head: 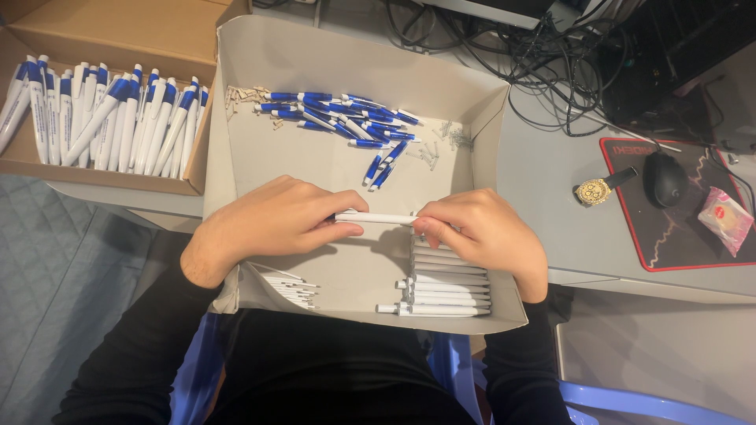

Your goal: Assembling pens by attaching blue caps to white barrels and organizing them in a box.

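Head view, one frame, and I log what I see from my remote seat.

Item one — my left hand is curled over the middle of a shallow grey cardboard tray, thumb and fingers closed on the left end of a white pen barrel. Item two — my right hand pinches the same barrel at its right end, fingers bent and closed around it. The barrel lies level between the two hands, above the tray floor near its centre.

Inside the tray I count these lots: a loose heap of blue pen parts toward the far wall; a small pile of tan pieces in the far left corner; a scatter of small springs at the far right; a stack of white barrels in the near right corner, partly under my right hand; a bunch of thin refills in the near left corner.

Outside the tray: a brown cardboard box to the left holding a row of finished blue-and-white pens. On the grey desk to the right, a gold wristwatch, a black mouse on a red-edged mouse pad, and a small pink wrapped packet. Tangled black cables lie beyond.
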